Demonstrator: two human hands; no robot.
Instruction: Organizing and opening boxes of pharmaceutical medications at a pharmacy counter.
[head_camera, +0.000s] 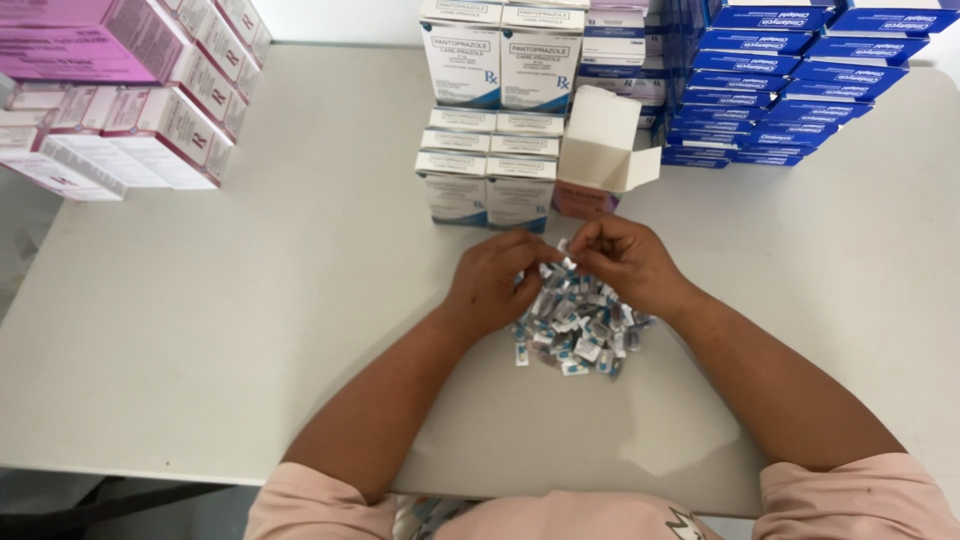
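Over a pale grey worktop (250, 330), seen from above, two bare forearms reach forward from pink sleeves. Both hands meet above a loose pile of small blue-and-silver pill packets (578, 325). The left hand (495, 280) curls its fingers inward, fingertips pressed on a packet at the far edge of the pile. The right hand (625, 262) pinches the same spot between thumb and forefinger, so the two hands almost touch. Whether they share one packet or grip two is too small to tell. The rest of the pile lies under and just behind the hands, towards the person.

Just beyond the right hand stands an open carton (598, 150) with its white flap raised. Beyond the left hand are stacks of white-and-blue medicine boxes (488, 150), just beside the carton. Farther off past the right hand rises a tall stack of dark blue boxes (770, 90). Well apart, far out to the side of the left hand, sit pink-and-white boxes (130, 100).
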